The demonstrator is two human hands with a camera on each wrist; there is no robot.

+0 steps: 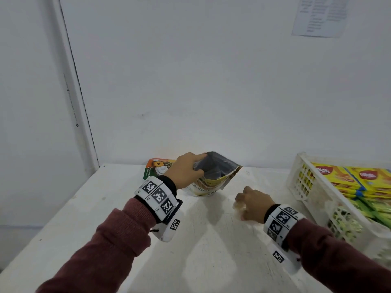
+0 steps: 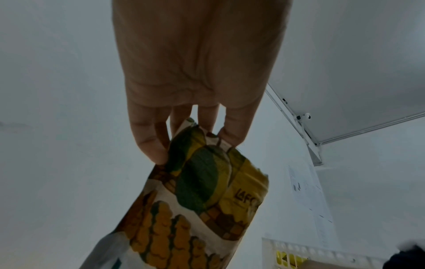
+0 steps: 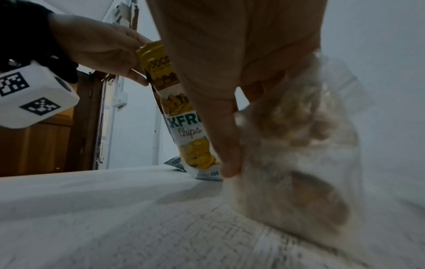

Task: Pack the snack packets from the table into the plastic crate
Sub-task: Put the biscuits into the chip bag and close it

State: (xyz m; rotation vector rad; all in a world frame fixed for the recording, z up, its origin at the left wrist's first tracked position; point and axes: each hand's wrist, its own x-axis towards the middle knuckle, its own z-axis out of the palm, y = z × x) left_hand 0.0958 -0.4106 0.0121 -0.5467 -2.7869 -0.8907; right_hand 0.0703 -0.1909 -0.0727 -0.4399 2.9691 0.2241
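Note:
My left hand (image 1: 186, 169) pinches the top edge of a yellow and white chips packet (image 1: 213, 175), which stands tilted at the back of the white table (image 1: 127, 218). From the left wrist, fingertips (image 2: 158, 151) clamp the packet (image 2: 202, 200) at its upper corner. My right hand (image 1: 252, 203) grips a clear bag of pale snacks (image 3: 299, 163), lifted slightly with its lower end at the tabletop. A white plastic crate (image 1: 313, 191) at the right holds several yellow packets (image 1: 359, 180).
A green and orange packet (image 1: 157, 168) lies flat behind my left hand by the wall. A paper sheet (image 1: 321, 15) hangs on the wall at upper right. A door frame (image 1: 74, 92) runs down at the left past the table's corner.

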